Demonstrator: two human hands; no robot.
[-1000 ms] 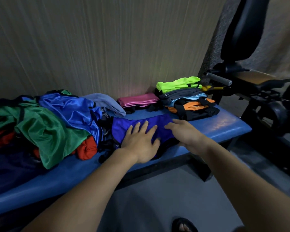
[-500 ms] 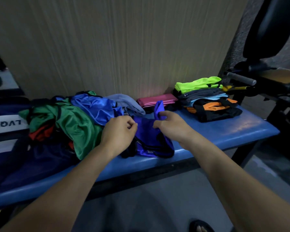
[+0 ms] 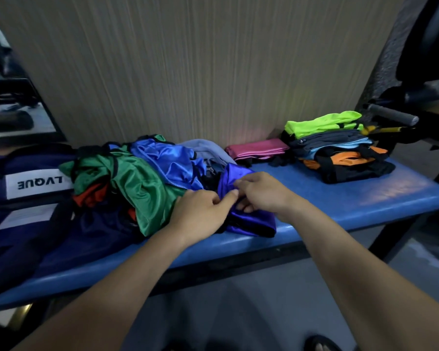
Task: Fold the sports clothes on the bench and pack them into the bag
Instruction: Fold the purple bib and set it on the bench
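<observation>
Both hands folding purple shorts on the blue worktop.
Left hand and right hand are each pinching the purple shorts; folded stack sitting at two o'clock.

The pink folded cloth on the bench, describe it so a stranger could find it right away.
On the blue bench, look along the wall side. The pink cloth lies flat between the loose pile and the folded stack. It is the only pink piece and lies alone.
</observation>
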